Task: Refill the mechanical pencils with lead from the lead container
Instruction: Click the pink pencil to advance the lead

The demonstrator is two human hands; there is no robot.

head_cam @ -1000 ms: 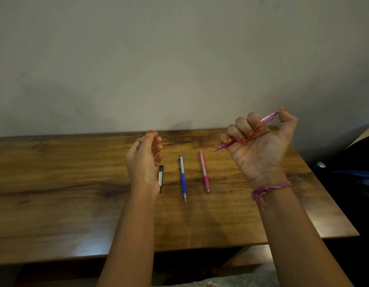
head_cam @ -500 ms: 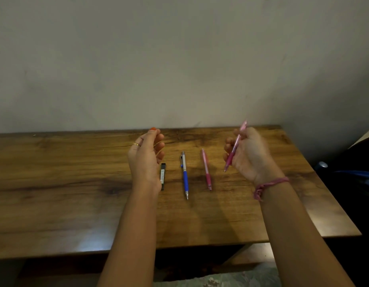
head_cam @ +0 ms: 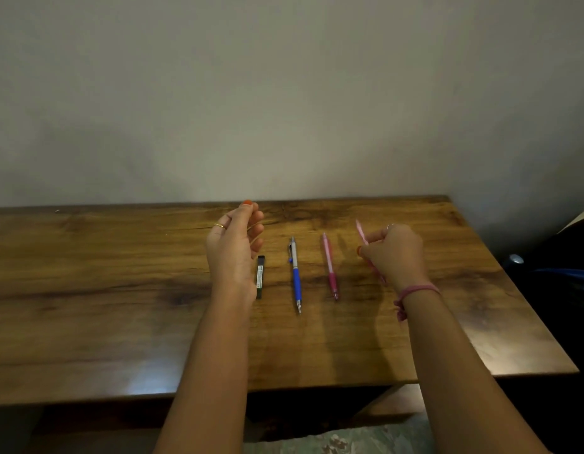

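Observation:
A light pink mechanical pencil (head_cam: 361, 231) is gripped in my right hand (head_cam: 394, 253), low over the right part of the wooden table (head_cam: 87, 290); its top end points away from me. A blue and silver pencil (head_cam: 295, 275) and a darker pink pencil (head_cam: 330, 267) lie side by side on the table between my hands. The small black lead container (head_cam: 260, 276) lies just right of my left hand (head_cam: 233, 250), which hovers above the table with fingers loosely curled and holds nothing.
A plain wall stands behind the table's far edge. The table's right edge (head_cam: 513, 290) drops off to dark objects, among them a blue item (head_cam: 566, 273). Patterned fabric (head_cam: 349, 440) shows below the front edge.
My right hand has come down from a raised position and turned over, bringing the light pink pencil low near the table. My left hand has stayed in place.

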